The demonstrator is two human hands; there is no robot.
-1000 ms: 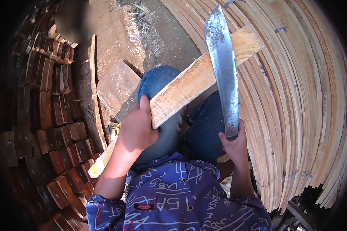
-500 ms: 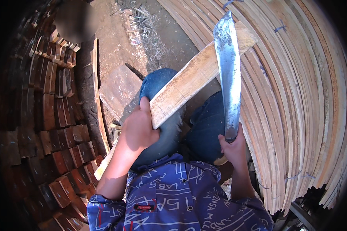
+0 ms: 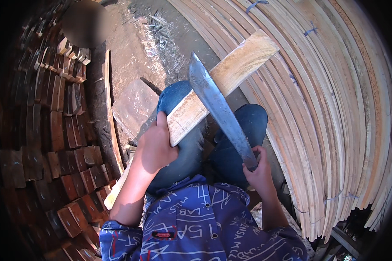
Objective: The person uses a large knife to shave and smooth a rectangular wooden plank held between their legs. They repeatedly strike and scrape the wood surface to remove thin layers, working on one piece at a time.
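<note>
My left hand (image 3: 154, 145) grips the near end of a pale wooden board (image 3: 231, 71) that slants up to the right over my knees. My right hand (image 3: 259, 169) holds the handle of a long steel machete (image 3: 213, 98). Its blade lies across the board near the middle, tip pointing up and left. I sit with both knees in blue jeans under the board.
Bundles of long curved wooden strips (image 3: 335, 108) fill the right side. Stacked reddish-brown wood blocks (image 3: 52, 130) cover the left. A flat wooden slab (image 3: 135, 106) and a thin plank lie on the dirt ground ahead of my knees, with straw scraps beyond.
The machete has swung down and to the left; its blade was upright at the board's far end and now crosses the board's middle. My left hand has kept its hold.
</note>
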